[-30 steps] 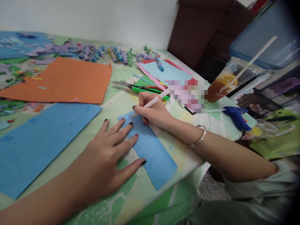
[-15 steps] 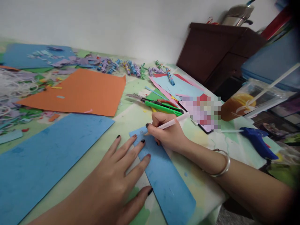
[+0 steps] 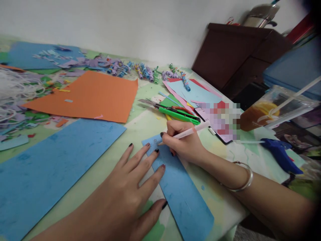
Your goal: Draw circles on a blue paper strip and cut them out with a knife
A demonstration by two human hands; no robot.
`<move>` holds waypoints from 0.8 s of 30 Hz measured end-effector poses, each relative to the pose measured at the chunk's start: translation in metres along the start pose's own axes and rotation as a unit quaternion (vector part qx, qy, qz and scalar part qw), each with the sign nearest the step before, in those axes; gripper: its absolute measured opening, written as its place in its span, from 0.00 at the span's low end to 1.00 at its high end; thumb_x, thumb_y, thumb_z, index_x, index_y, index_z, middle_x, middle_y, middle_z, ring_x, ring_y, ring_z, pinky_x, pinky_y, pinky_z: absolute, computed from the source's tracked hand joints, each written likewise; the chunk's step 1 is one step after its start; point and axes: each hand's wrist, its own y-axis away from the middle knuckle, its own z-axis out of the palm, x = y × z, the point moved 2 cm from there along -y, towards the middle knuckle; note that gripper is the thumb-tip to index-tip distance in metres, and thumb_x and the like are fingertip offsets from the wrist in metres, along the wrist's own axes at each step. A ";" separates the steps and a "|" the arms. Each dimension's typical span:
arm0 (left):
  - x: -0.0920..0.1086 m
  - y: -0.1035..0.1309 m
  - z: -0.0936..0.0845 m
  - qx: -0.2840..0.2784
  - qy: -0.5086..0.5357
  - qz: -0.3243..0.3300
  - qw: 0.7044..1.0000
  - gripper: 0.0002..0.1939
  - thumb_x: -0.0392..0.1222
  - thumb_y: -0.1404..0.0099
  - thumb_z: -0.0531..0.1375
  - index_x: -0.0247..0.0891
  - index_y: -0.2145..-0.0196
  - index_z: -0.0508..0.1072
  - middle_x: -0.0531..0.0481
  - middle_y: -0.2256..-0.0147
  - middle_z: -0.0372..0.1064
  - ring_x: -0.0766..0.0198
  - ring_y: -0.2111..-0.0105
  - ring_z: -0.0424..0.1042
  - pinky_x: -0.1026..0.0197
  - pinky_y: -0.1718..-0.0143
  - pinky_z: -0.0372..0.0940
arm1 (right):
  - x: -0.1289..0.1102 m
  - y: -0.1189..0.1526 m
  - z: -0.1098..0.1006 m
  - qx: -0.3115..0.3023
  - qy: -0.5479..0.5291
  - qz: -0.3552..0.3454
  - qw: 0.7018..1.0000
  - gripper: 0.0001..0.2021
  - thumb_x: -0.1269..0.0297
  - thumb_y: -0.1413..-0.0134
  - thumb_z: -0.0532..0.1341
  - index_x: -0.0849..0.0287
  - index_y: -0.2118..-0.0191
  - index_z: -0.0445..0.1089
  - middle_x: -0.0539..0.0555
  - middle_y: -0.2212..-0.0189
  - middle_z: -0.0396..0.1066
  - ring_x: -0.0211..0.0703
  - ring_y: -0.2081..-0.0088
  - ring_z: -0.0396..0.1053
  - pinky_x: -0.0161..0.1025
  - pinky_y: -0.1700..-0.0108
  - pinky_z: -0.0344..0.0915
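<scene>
A narrow strip of blue paper (image 3: 185, 190) lies slanted on the table in front of me. My left hand (image 3: 132, 184) is spread flat, its fingertips touching the strip's left edge. Between the fingers of my right hand (image 3: 185, 140) is a pale pink pen (image 3: 192, 130), its tip on the far end of the strip beside a small round mark. A larger blue sheet (image 3: 57, 167) lies to the left. Just beyond my right hand are a green utility knife (image 3: 179, 115) and scissors (image 3: 150, 103), partly overlapping.
An orange sheet (image 3: 87, 97) and paper scraps lie at the back left. Several curled paper rolls (image 3: 144, 72) line the wall. On the right are a phone (image 3: 223, 137) with a blurred screen, a drink cup (image 3: 258, 115) with a straw, and a blue glue gun (image 3: 281, 155).
The whole scene has shifted slightly right in view. Both hands keep their places on the strip, and the pen tip stays near the small mark.
</scene>
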 end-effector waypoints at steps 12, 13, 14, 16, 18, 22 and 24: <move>0.001 -0.003 -0.004 -0.005 -0.020 0.011 1.000 0.21 0.41 0.31 0.55 0.29 0.46 0.76 0.26 0.44 0.71 0.29 0.42 0.69 0.25 0.55 0.72 | -0.001 0.000 0.000 -0.028 0.011 -0.006 1.000 0.16 0.73 0.54 0.57 0.55 0.81 0.47 0.43 0.83 0.46 0.33 0.78 0.47 0.35 0.75 0.45; 0.001 -0.003 -0.003 -0.003 -0.020 0.008 1.000 0.21 0.41 0.31 0.55 0.29 0.46 0.76 0.26 0.44 0.71 0.30 0.42 0.68 0.26 0.54 0.71 | -0.001 0.000 0.000 -0.028 0.006 0.000 1.000 0.16 0.73 0.55 0.57 0.55 0.81 0.47 0.43 0.83 0.46 0.33 0.78 0.47 0.35 0.75 0.45; 0.001 -0.002 -0.003 -0.003 -0.019 0.005 1.000 0.21 0.41 0.31 0.55 0.30 0.46 0.76 0.26 0.44 0.71 0.30 0.41 0.68 0.26 0.53 0.71 | -0.001 0.000 0.000 -0.027 0.000 0.006 1.000 0.16 0.73 0.55 0.57 0.55 0.81 0.46 0.43 0.83 0.46 0.33 0.78 0.47 0.35 0.75 0.45; 0.001 -0.002 -0.002 0.000 -0.014 0.002 1.000 0.21 0.42 0.31 0.55 0.30 0.46 0.76 0.27 0.44 0.71 0.31 0.41 0.68 0.26 0.52 0.70 | 0.000 0.001 0.000 -0.022 -0.010 0.014 1.000 0.16 0.73 0.55 0.57 0.55 0.81 0.46 0.43 0.83 0.46 0.33 0.78 0.47 0.35 0.75 0.46; 0.001 -0.001 -0.001 -0.002 -0.008 0.005 1.000 0.20 0.41 0.31 0.55 0.29 0.46 0.76 0.26 0.44 0.71 0.30 0.41 0.68 0.26 0.52 0.70 | 0.000 0.001 0.000 -0.014 -0.011 0.016 1.000 0.16 0.73 0.55 0.57 0.55 0.81 0.46 0.43 0.83 0.46 0.33 0.78 0.47 0.35 0.75 0.46; 0.001 -0.001 -0.002 -0.003 -0.004 0.003 1.000 0.20 0.41 0.31 0.56 0.29 0.46 0.76 0.25 0.44 0.70 0.29 0.42 0.68 0.25 0.53 0.70 | 0.002 0.001 0.000 -0.004 0.002 0.009 1.000 0.17 0.73 0.53 0.58 0.55 0.81 0.46 0.43 0.83 0.47 0.33 0.78 0.48 0.35 0.75 0.47; 0.001 -0.001 -0.002 -0.003 -0.005 0.006 1.000 0.20 0.40 0.31 0.56 0.28 0.46 0.76 0.25 0.44 0.71 0.28 0.42 0.68 0.24 0.53 0.70 | 0.002 0.000 0.000 -0.006 0.006 0.002 1.000 0.17 0.73 0.52 0.58 0.55 0.81 0.47 0.43 0.83 0.48 0.33 0.78 0.49 0.35 0.75 0.47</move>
